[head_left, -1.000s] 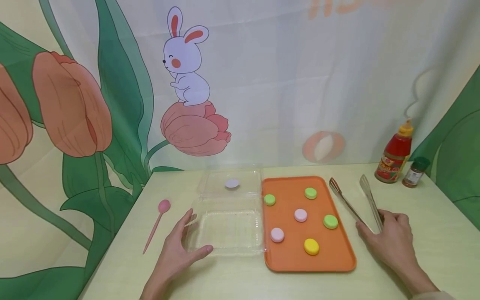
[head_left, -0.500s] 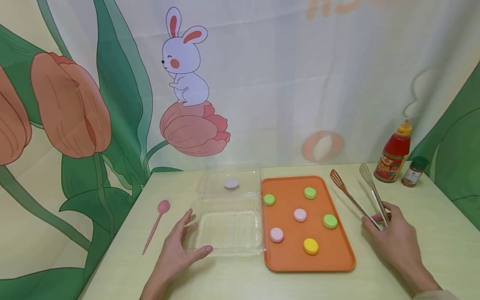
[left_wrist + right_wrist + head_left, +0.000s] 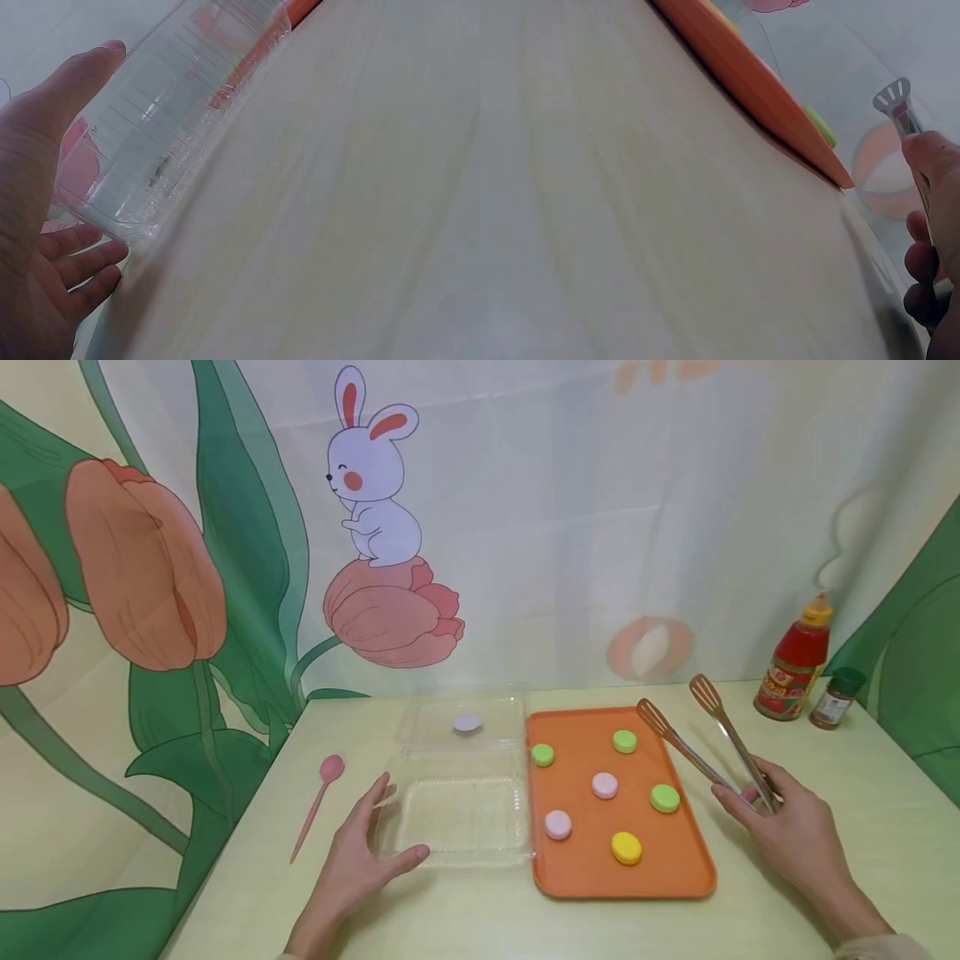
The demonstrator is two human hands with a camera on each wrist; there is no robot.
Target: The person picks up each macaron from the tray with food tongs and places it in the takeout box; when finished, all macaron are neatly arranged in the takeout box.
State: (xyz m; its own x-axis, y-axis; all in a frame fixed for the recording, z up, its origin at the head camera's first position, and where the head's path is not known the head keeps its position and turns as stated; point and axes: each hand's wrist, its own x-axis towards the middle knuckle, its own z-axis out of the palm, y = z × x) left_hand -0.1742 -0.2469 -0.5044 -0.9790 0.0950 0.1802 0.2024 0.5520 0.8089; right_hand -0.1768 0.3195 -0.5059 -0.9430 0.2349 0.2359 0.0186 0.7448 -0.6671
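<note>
My right hand [image 3: 798, 835] grips a pair of metal tongs [image 3: 738, 745], their slotted tips spread apart and raised. One tip overlaps the top right corner of an orange tray [image 3: 577, 881] in the head view. On that tray lie several toy macarons: green [image 3: 664, 798], pink [image 3: 558, 825] and one yellow [image 3: 626, 848]. My left hand [image 3: 360, 852], thumb and fingers spread, rests at the left side of a clear plastic box [image 3: 457, 818] with its lid [image 3: 427, 722] folded back. The left wrist view shows the thumb [image 3: 82, 71] along the box's wall.
A pink spoon [image 3: 318, 806] lies left of the left hand. At the back right stand a red sauce bottle [image 3: 793, 664] and a small green-capped jar [image 3: 837, 697]. A white oval [image 3: 467, 723] shows on the lid. A printed curtain [image 3: 540, 543] hangs behind the table.
The tongs have risen from the table and swung left, their tips now over and beside the tray's far right corner. My left hand and the box stay put.
</note>
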